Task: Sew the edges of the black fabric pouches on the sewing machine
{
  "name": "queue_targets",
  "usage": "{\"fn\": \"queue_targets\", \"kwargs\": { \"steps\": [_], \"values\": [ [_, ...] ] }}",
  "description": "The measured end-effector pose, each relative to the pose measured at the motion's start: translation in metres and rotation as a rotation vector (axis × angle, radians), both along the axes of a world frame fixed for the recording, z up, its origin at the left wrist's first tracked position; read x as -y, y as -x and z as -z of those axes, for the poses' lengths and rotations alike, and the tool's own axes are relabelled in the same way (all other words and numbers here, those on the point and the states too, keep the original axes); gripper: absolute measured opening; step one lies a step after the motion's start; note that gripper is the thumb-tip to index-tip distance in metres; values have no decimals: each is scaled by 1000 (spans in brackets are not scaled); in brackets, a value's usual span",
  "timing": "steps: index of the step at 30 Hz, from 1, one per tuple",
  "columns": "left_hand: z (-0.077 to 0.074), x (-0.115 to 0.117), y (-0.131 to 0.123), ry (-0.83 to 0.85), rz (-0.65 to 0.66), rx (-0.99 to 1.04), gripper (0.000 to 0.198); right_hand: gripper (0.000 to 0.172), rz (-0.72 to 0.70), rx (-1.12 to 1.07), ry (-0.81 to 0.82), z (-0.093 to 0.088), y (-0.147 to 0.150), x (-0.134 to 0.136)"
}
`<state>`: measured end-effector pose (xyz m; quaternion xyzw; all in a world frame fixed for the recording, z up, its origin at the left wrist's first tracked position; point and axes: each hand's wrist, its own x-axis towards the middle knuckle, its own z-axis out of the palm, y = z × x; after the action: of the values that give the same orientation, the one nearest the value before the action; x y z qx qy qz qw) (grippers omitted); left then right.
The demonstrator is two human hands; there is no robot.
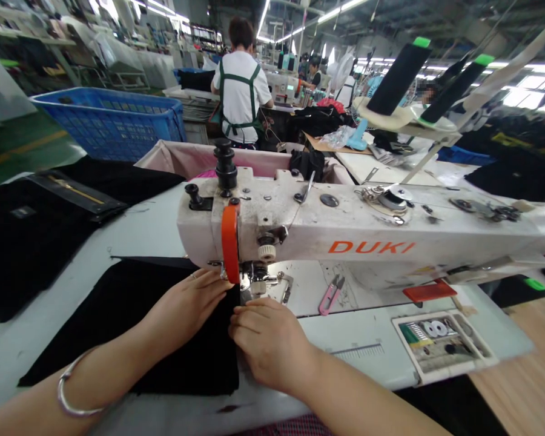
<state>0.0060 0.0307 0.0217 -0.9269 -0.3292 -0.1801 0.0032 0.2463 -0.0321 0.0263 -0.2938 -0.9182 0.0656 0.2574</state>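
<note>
A piece of black fabric (195, 360) lies on the pale table of a white sewing machine (295, 233), its right edge running up to the needle area. My left hand (184, 306), with a silver bangle at the wrist, rests flat on the fabric, fingers stretched toward the presser foot (258, 284). Curled fingers of my right hand (272, 339) pinch the fabric's right edge just in front of the foot. The orange guard (230, 244) hides the needle and the tips of my left fingers. Pink thread snips (330, 295) lie under the machine arm.
More black fabric with a zipper (72, 189) lies at left. Behind the machine are a pink cloth-lined bin (177, 158) and a blue basket (113, 121). Black thread cones (397, 79) stand at upper right. An inset tray (440, 345) holds bobbins. A co-worker (240, 91) stands ahead.
</note>
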Motion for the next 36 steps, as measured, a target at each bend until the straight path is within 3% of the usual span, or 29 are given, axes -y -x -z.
{"fn": "queue_targets", "kwargs": {
  "steps": [5,8,9,13,15,18,21,25,28,31,34,36],
  "values": [
    [-11,17,7,104,-32,0,39,18,23,53,79,-4,3,5],
    [-17,52,14,123,3,-19,85,21,19,31,119,-18,-12,13],
    [-17,65,16,95,28,-24,91,26,23,18,143,-24,-21,16],
    [-9,105,23,-39,67,-1,51,53,134,57,204,-40,-54,15],
    [-4,112,22,-62,31,1,47,45,244,122,174,-39,-56,1],
    [-2,115,16,-135,-15,31,44,18,425,160,119,-32,-38,-27],
    [-5,115,8,-67,-93,149,33,9,433,155,99,-27,-17,-39],
    [-11,116,3,151,-278,363,30,27,255,135,115,-22,-14,1],
    [-11,118,3,197,-292,419,30,40,144,-5,156,-17,-17,46],
    [-11,118,5,209,-297,420,28,28,175,-104,162,-11,-12,71],
    [-11,119,8,162,-270,375,25,10,149,-143,102,-9,-5,75],
    [-10,120,12,84,-179,293,31,14,92,-142,60,-6,-4,71]
  ]
}}
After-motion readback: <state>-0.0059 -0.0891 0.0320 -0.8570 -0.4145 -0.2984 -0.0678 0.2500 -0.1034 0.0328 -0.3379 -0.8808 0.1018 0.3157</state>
